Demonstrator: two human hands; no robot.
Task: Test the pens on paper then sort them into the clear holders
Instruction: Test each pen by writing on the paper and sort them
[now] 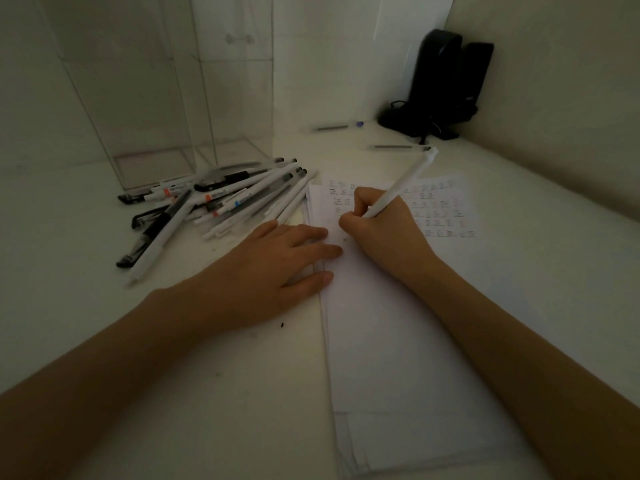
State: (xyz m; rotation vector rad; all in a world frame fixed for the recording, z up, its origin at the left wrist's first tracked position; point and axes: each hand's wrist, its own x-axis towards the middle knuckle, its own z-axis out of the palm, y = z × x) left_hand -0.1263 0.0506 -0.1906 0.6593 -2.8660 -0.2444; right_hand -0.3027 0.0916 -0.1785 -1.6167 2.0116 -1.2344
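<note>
My right hand (381, 230) grips a white pen (403, 183), its tip hidden by the fingers and down on the white paper (391, 341). Rows of small written marks cover the top of the sheet. My left hand (273, 261) lies flat with fingers spread, pressing the paper's left edge. A pile of several white and black pens (221, 202) lies to the left of the paper. Two tall clear holders (152, 98) stand behind the pile, and both look empty.
A black device with a cable (440, 88) stands in the back right corner against the wall. Two loose pens (337, 126) (398, 146) lie on the white desk behind the paper. More sheets are stacked under the top sheet.
</note>
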